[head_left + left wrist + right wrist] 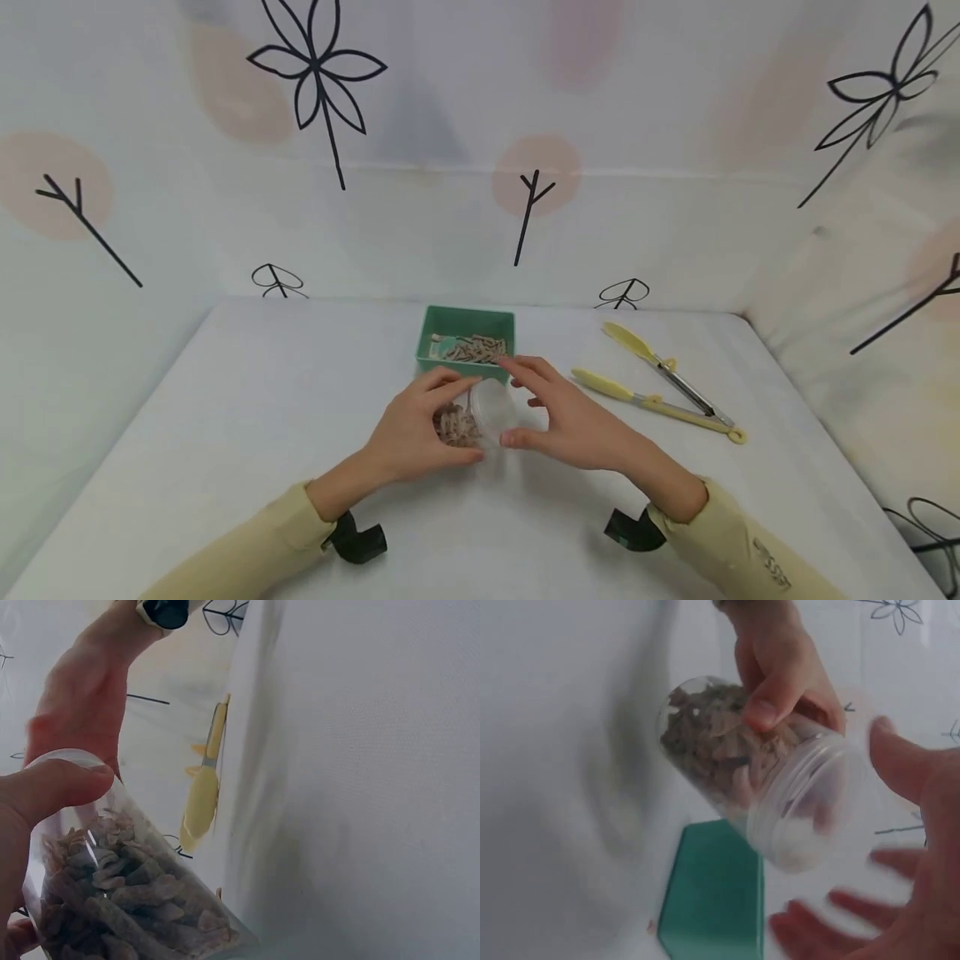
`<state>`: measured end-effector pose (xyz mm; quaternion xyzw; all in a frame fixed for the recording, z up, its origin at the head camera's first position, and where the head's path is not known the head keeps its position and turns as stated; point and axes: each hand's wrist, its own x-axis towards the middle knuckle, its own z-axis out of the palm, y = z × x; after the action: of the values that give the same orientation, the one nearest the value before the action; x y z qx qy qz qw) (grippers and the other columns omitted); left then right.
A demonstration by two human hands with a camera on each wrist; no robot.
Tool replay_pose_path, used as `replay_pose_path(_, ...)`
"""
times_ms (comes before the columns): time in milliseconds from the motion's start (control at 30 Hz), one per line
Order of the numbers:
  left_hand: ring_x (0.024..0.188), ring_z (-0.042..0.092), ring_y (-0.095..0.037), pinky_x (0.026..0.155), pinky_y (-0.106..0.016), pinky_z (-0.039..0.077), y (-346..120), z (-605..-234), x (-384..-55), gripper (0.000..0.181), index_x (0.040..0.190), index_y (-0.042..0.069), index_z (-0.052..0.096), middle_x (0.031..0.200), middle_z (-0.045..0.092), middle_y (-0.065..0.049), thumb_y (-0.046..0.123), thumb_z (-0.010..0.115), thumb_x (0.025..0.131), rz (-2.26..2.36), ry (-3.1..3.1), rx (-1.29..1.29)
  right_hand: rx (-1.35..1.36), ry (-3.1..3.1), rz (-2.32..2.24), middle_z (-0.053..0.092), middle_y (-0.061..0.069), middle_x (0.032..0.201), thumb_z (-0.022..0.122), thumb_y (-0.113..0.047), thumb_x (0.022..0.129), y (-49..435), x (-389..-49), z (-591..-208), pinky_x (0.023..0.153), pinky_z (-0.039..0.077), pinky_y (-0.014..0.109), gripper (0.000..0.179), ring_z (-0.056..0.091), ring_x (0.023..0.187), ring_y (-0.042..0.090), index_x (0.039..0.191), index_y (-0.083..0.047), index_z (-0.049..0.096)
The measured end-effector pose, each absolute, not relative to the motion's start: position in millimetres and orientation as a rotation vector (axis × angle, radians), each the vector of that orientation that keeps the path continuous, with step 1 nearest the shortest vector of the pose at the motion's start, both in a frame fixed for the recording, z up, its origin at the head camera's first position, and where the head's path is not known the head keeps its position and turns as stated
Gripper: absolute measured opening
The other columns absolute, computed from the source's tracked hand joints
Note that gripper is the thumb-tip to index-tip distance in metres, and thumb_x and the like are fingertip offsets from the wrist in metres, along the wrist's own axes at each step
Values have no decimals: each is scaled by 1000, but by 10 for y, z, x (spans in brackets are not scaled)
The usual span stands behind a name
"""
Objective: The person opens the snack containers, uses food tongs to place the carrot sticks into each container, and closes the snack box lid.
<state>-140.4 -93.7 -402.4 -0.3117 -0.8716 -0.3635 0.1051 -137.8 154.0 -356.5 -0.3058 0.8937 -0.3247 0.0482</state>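
Note:
My left hand (412,429) grips a clear plastic jar (456,427) from its left side, thumb pressed along the wall. Brown dried pieces (142,900) fill much of the jar, which is tilted over on its side. Its translucent lid end (802,799) faces my right hand (573,417). That hand is spread around this end, thumb and fingers apart, and the right wrist view shows a gap between them and the jar. Just beyond the jar stands a green tray (467,315) with similar brown pieces (480,350) inside.
Yellow-tipped metal tongs (675,379) lie spread apart on the white tabletop (300,375), right of the tray. A pale patterned cloth (420,225) rises behind the table and along its sides.

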Motion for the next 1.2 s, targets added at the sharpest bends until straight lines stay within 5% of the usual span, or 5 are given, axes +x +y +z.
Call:
replay_pose_path(267,108,56,-14,82,-33,51,-983,-3994,-1402,79,138,18,61,123,53,10,33,93,67,-1202,-2598,-971,-1364,2550,-1061,33,2,159,84,-5,79,1609,-1399,-3618,105,42,51,82,32,145,24,151,-19,46)
replay_pose_path(433,106,56,-14,82,-33,51,-947,-3971,-1393,80,137,17,61,122,54,8,34,93,67,-1199,-2589,-963,-1215,2675,-1035,53,3,141,81,-25,86,1576,-1371,-3615,85,55,37,70,57,118,18,148,-19,49)
replay_pose_path(600,103,58,-17,79,-32,51,-921,-3970,-1366,79,137,16,61,121,56,4,38,92,68,-1190,-2595,-968,-969,2825,-891,63,-3,120,69,-58,87,1529,-1315,-3604,75,55,30,73,63,94,9,146,-17,51)
replay_pose_path(867,105,55,-13,80,-31,49,-976,-3932,-1390,81,140,13,59,120,54,11,38,91,69,-1301,-2643,-1065,-1364,2587,-1012,33,1,159,87,-16,78,1664,-1385,-3632,103,44,50,87,35,143,23,152,-20,43)
replay_pose_path(1200,99,54,-11,73,-29,48,-906,-3885,-1384,78,135,9,62,112,54,11,40,90,69,-1261,-2653,-987,-1317,2647,-1018,47,8,150,77,-25,88,1636,-1370,-3667,94,52,45,70,57,123,23,150,-13,46)
